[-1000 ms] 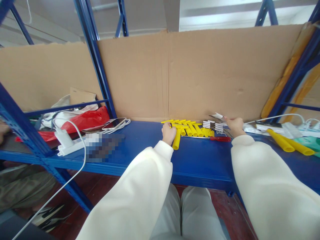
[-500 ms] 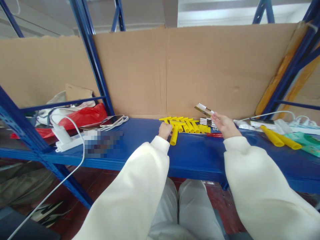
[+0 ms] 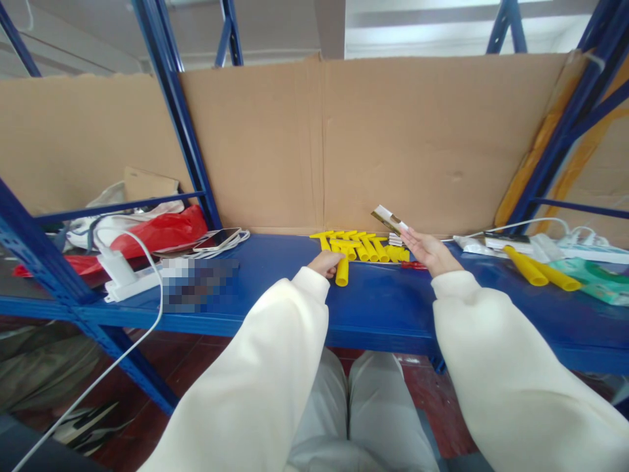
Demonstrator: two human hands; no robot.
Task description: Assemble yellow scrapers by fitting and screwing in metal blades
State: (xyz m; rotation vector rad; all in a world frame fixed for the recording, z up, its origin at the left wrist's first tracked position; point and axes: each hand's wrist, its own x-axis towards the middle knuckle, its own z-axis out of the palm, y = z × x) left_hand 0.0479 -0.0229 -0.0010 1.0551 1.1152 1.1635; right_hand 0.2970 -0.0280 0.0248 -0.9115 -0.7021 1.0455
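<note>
My left hand (image 3: 324, 262) rests closed on a yellow plastic tube (image 3: 342, 270) lying on the blue shelf (image 3: 383, 308). Behind it lies a row of several yellow tubes (image 3: 361, 244). My right hand (image 3: 426, 250) is raised a little above the shelf, palm up, fingers pinched on a small flat white and gold piece (image 3: 389, 219). A small stack of similar white pieces (image 3: 395, 240) sits among the tubes, and a red-handled screwdriver (image 3: 411, 265) lies under my right hand.
Brown cardboard (image 3: 393, 137) backs the shelf. At left lie a white power strip (image 3: 128, 283), a phone with cable (image 3: 221, 238) and a red bag (image 3: 157, 235). At right are two longer yellow tubes (image 3: 540, 273), white cables and a green packet (image 3: 597, 280). Blue uprights (image 3: 181, 124) flank the bay.
My right hand lifted a flat white and gold piece off the stack and brought it left and up. My left hand drew the yellow tube slightly toward me.
</note>
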